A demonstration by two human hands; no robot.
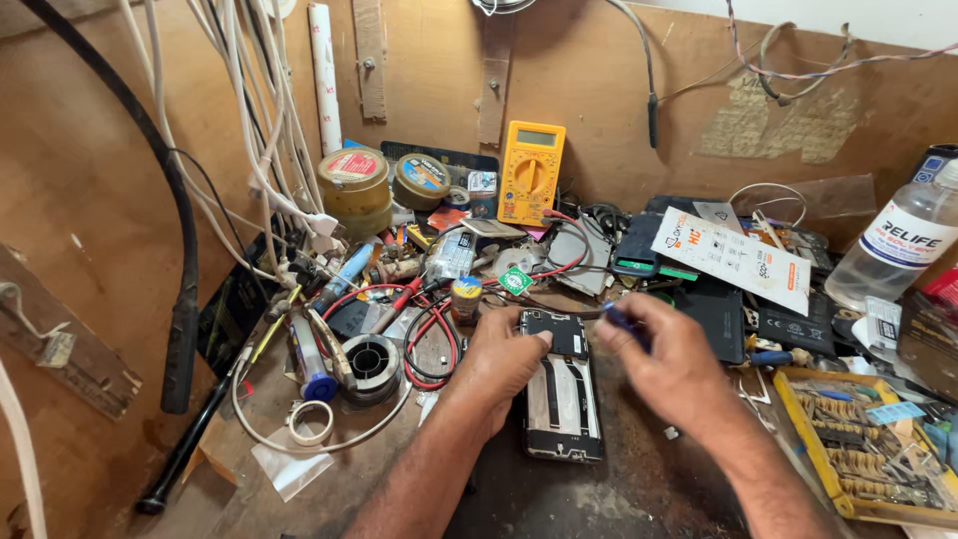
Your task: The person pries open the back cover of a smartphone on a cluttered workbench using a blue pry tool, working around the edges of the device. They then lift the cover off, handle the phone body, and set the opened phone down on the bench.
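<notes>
A cluttered wooden workbench (pixel 659 494) carries an opened phone (pixel 561 384), solder spool (pixel 371 361), yellow multimeter (pixel 530 173) and yellow tray (pixel 798 414)

Your multimeter (pixel 530 172) is yellow w/ a grey screen; its leads (pixel 429 329) run red & black. The tray (pixel 798 419) at your right is yellow, the paper slip (pixel 743 258) white w/ orange print, the opened phone (pixel 561 384) black & silver.

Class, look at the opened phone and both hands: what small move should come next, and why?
Probably lower the blue tool in the right hand onto the top of the opened phone. The left hand already steadies it there, and the tool hovers just beside it.
</notes>
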